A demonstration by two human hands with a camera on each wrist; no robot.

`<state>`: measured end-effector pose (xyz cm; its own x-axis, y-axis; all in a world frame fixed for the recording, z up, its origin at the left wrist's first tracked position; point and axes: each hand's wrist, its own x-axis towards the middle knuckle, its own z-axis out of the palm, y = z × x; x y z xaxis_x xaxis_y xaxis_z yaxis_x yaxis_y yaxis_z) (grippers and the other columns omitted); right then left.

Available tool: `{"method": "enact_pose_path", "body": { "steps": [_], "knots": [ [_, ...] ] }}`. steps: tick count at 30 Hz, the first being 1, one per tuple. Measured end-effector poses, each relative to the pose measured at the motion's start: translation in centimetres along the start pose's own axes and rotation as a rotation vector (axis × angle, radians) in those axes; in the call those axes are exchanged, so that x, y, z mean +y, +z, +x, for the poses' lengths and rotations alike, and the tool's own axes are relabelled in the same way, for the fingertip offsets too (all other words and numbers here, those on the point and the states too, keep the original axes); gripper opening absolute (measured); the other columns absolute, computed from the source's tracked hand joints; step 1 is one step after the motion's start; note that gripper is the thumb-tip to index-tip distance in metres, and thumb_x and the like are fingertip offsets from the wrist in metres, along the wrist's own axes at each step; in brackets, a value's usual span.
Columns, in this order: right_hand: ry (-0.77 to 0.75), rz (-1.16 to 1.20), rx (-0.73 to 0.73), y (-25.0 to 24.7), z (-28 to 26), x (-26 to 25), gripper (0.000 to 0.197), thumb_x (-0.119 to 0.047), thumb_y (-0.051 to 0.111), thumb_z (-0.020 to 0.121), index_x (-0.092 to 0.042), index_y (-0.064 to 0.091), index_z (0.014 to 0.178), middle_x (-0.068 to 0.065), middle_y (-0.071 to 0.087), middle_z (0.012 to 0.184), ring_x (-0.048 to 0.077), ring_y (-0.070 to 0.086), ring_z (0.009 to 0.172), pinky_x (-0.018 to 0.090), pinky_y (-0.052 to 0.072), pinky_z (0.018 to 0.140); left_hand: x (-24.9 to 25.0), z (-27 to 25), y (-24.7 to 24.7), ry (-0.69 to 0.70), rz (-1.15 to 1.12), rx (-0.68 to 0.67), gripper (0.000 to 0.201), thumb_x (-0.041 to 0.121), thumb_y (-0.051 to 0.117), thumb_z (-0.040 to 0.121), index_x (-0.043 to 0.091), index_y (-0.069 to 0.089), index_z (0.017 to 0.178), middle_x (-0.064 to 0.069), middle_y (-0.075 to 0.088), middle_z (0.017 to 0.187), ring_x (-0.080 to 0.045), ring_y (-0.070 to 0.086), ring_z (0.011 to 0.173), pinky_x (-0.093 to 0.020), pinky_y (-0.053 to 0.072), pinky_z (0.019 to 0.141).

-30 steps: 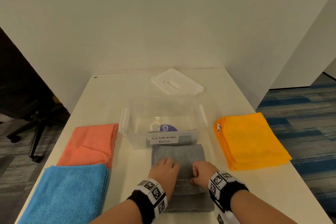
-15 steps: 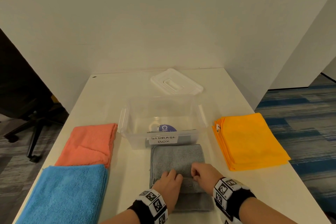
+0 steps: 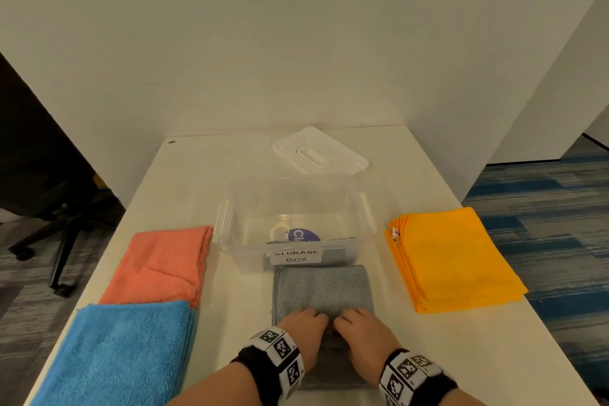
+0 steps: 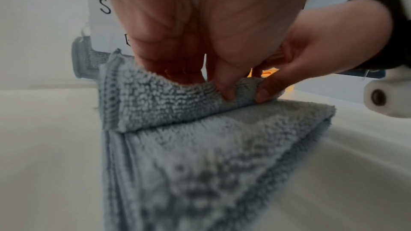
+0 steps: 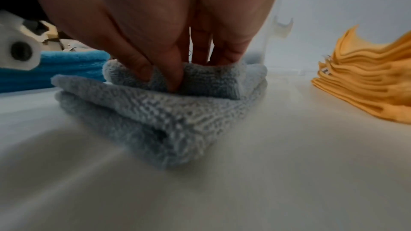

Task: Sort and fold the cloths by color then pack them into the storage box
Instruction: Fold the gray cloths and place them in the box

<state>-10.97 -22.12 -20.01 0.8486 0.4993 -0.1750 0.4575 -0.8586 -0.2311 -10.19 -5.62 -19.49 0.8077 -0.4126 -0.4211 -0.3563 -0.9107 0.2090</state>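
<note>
Both my left hand (image 3: 304, 328) and right hand (image 3: 361, 331) pinch a raised fold of the gray cloth (image 3: 321, 287), which lies at 6 o'clock just before the storage box (image 3: 290, 208). If 1 pinch slips, the fold may spring open. Orange cloths (image 3: 451, 257) wait at 3 o'clock.

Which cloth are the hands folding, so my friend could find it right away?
Look at the white table and find the clear storage box in the middle. Right in front of its label lies the gray cloth, pinched by the left hand and the right hand. It is the only gray one outside the box.
</note>
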Motion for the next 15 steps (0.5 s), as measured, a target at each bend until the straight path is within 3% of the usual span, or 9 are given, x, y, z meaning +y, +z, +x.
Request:
{"method": "enact_pose_path", "body": {
  "steps": [1, 3, 5, 11, 15],
  "knots": [
    [-0.003, 0.039, -0.002, 0.1, 0.1, 0.0, 0.032, -0.02, 0.076, 0.052, -0.033, 0.061, 0.077, -0.016, 0.059, 0.077, 0.007, 0.058, 0.072, 0.015, 0.045, 0.063, -0.1, 0.1, 0.0, -0.008, 0.003, 0.003, 0.032, 0.017, 0.051, 0.091, 0.01, 0.047, 0.121, -0.013, 0.051, 0.123, -0.032, 0.049, 0.112, -0.038, 0.038, 0.096],
    [0.019, 0.116, -0.025, -0.3, 0.6, 0.1, 0.025, -0.009, 0.059, 0.077, -0.024, 0.063, 0.096, -0.004, 0.064, 0.097, 0.02, 0.057, 0.093, 0.025, 0.045, 0.079, -0.3, 0.3, -0.1, -0.024, -0.02, 0.002, 0.029, 0.017, 0.049, 0.092, 0.01, 0.048, 0.12, -0.012, 0.052, 0.123, -0.031, 0.051, 0.111, -0.037, 0.039, 0.094],
    [0.05, 0.097, -0.003, -0.5, 1.2, 0.4, 0.029, -0.009, 0.044, 0.09, -0.02, 0.06, 0.11, 0.001, 0.061, 0.112, 0.022, 0.051, 0.107, 0.029, 0.04, 0.089, -0.6, 0.7, -0.3, -0.047, -0.056, -0.007, 0.026, 0.018, 0.047, 0.093, 0.01, 0.049, 0.118, -0.012, 0.054, 0.121, -0.03, 0.052, 0.11, -0.035, 0.04, 0.092],
    [0.145, 0.201, -0.15, -1.6, 3.1, 1.2, 0.027, -0.019, 0.046, 0.095, -0.023, 0.062, 0.115, 0.002, 0.063, 0.113, 0.021, 0.056, 0.105, 0.027, 0.04, 0.086, -1.5, 1.8, -1.1, -0.106, -0.099, -0.03, 0.028, 0.031, 0.041, 0.098, 0.015, 0.052, 0.119, -0.008, 0.059, 0.118, -0.025, 0.055, 0.107, -0.034, 0.041, 0.09],
    [0.166, 0.236, -0.23, -2.3, 4.0, 1.5, 0.023, -0.019, 0.05, 0.094, -0.02, 0.062, 0.113, 0.001, 0.061, 0.105, 0.02, 0.056, 0.101, 0.026, 0.038, 0.08, -1.8, 2.1, -1.1, -0.09, -0.075, -0.02, 0.027, 0.033, 0.039, 0.099, 0.016, 0.052, 0.117, -0.008, 0.061, 0.115, -0.025, 0.057, 0.104, -0.035, 0.042, 0.088]
  ]
}}
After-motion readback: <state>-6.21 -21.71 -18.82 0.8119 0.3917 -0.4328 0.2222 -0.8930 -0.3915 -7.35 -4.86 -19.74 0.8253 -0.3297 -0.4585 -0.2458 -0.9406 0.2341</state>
